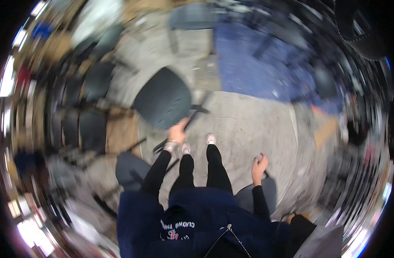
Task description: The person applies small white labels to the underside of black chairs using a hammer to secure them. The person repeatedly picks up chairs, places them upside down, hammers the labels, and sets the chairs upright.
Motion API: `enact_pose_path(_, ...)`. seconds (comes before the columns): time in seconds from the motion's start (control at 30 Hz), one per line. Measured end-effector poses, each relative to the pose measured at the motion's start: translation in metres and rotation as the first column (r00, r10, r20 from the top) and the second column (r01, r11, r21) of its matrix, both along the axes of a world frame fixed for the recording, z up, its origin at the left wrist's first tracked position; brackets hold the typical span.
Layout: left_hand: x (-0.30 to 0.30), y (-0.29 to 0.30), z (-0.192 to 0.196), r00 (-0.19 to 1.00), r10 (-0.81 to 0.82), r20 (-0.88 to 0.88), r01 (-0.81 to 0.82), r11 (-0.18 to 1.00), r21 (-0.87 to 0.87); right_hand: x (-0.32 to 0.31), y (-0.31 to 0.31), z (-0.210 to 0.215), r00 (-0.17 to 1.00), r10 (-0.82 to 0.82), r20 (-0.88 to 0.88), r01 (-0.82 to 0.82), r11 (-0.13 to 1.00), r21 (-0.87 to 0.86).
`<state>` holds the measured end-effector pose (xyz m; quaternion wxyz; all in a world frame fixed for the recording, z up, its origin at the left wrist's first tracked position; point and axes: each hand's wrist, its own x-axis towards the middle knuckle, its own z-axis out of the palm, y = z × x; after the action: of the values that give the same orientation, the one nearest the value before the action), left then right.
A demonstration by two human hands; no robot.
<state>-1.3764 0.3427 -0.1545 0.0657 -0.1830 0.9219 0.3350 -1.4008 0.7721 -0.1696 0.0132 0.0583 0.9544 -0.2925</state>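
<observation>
Holding, left hand [177,132]: seemingly curled on chair [164,99], 11 o'clock.
Right hand [259,167]: spread, empty.
Chair: likely light, stiff; take by edge.

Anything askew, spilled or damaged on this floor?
The dark chair at the left hand looks askew, diagonal to the edge of the blue sheet. No spill or damage stands out; blur hides detail.

Held chair [162,101]: plain charcoal seat, black frame. Top-edge chair [191,17]: blue-grey seat. Floor [248,129]: pale grey, dark marks. Floor sheet [248,60]: blue, pale specks. Cardboard [121,129]: brown. Wearer's top [205,202]: navy, white-and-red print. Trousers [217,170]: black. Shoes [211,139]: pale pink and white.
</observation>
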Motion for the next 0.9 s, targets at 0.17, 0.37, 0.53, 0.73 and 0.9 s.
enact_pose_path(0.17, 0.082, 0.096, -0.028, 0.935, -0.331, 0.125, 0.315, 0.940, 0.132, -0.053, -0.164, 0.048, 0.824, 0.549, -0.140, -0.566, 0.805, -0.175)
enact_pose_path(0.37, 0.169, 0.089, 0.005, 0.993, -0.001, -0.121, 0.020, 0.988, 0.151, 0.014, -0.231, 0.053, 0.428, 0.904, 0.027, -0.864, 0.417, -0.283)
enact_pose_path(0.53, 0.362, -0.058, 0.043, 0.461, 0.852, -0.249, -0.854, 0.502, 0.138, 0.084, -0.272, 0.049, 0.243, 0.967, 0.070, -0.952, 0.252, -0.173)
enact_pose_path(0.73, 0.715, -0.138, 0.032, 0.099, 0.915, -0.390, -0.869, -0.111, -0.482, 0.230, -0.371, 0.013, 0.279, 0.959, 0.053, -0.958, 0.282, -0.044)
enact_pose_path(0.9, 0.815, -0.162, -0.048, -0.194, 0.964, 0.183, -0.735, -0.267, 0.624, 0.395, -0.453, 0.021, -0.142, 0.964, 0.223, -0.958, -0.077, -0.277)
